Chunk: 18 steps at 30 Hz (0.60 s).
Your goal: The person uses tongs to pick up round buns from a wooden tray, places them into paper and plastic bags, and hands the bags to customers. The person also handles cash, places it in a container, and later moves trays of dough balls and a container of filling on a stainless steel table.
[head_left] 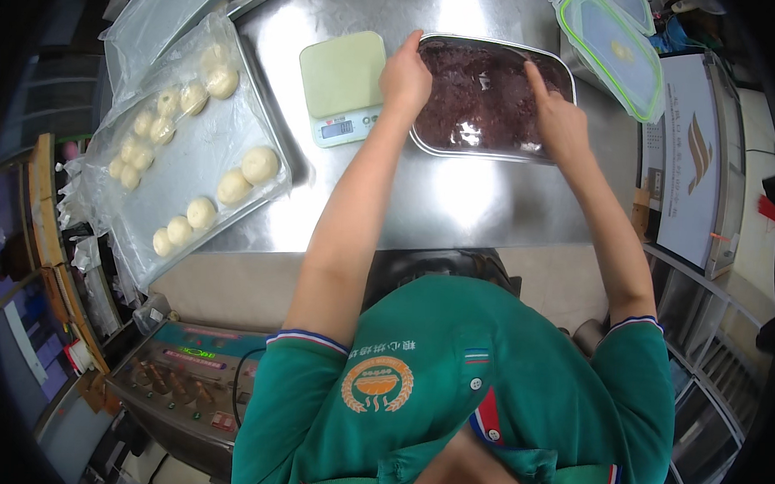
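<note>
A metal tray (491, 155) of dark red-brown paste (467, 94) lies on the steel table, and the paste's glossy top looks covered with clear film. My left hand (405, 77) is at the tray's upper left corner, index finger along the rim and the other fingers curled; whatever they grip is hidden. Over the right part of the paste, my right hand (561, 124) points its straight index finger onto the surface, with its other fingers partly bent. Just left of my left hand sits a pale green kitchen scale (343, 71) with a lit display and a bare platform.
At left, a sheet pan (206, 139) lined with plastic carries several round dough balls (259, 165) of different sizes. A clear lid with a green seal (612, 53) lies at the upper right, beside a white panelled appliance (689, 160). The steel table's front edge (456, 245) runs before me.
</note>
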Available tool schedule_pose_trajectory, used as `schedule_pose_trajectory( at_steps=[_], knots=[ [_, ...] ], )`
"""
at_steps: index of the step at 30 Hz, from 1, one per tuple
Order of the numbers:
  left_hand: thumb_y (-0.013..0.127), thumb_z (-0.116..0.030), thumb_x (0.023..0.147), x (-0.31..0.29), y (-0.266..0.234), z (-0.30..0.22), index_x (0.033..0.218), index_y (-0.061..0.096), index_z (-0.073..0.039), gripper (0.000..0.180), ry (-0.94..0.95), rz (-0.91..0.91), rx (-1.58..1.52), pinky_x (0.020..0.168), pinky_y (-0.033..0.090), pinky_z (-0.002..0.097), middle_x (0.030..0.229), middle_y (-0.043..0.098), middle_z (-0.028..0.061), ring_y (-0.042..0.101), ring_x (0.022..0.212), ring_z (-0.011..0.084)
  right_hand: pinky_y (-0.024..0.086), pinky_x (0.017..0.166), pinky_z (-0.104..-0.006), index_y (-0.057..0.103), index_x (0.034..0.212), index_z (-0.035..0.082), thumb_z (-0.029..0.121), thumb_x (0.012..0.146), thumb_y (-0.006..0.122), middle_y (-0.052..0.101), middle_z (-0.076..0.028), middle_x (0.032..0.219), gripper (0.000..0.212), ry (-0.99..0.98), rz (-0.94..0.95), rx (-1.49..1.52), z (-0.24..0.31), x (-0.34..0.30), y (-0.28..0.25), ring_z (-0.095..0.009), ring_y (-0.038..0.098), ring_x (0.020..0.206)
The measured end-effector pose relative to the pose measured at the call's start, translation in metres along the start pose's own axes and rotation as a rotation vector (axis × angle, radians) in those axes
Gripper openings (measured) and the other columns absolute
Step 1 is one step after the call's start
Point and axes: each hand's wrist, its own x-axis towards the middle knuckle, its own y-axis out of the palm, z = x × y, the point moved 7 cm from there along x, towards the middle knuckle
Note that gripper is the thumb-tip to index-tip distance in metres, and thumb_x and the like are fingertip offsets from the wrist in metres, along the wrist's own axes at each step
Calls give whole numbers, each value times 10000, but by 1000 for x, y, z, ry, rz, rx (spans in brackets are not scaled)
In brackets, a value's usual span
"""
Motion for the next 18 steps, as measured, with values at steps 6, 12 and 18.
schedule_pose_trajectory(
  at_steps=[6, 12, 18],
  knots=[
    [479, -77, 905, -1, -1, -1, 1300, 572, -162, 414, -8, 5, 23, 803, 512, 473, 1017, 684, 192, 645, 927, 398, 516, 484, -408, 334, 1478, 85, 60, 833, 513, 641, -135, 774, 670, -43, 17, -150, 18, 14, 34, -302, 669, 607],
    [477, -76, 908, -1, -2, 1, 1306, 569, -165, 418, -39, -26, 15, 815, 512, 449, 1011, 689, 199, 651, 939, 388, 522, 538, -405, 346, 1478, 62, 22, 784, 551, 638, -150, 799, 725, -246, 125, -154, 30, 5, 39, -291, 666, 636],
    [475, -84, 908, -2, -5, -2, 1304, 571, -158, 415, -11, -42, 41, 814, 512, 461, 1007, 689, 201, 649, 934, 393, 502, 502, -318, 481, 1407, 95, 53, 789, 563, 640, -88, 753, 624, -344, -18, -206, 35, -11, 8, -214, 652, 587]
  ],
)
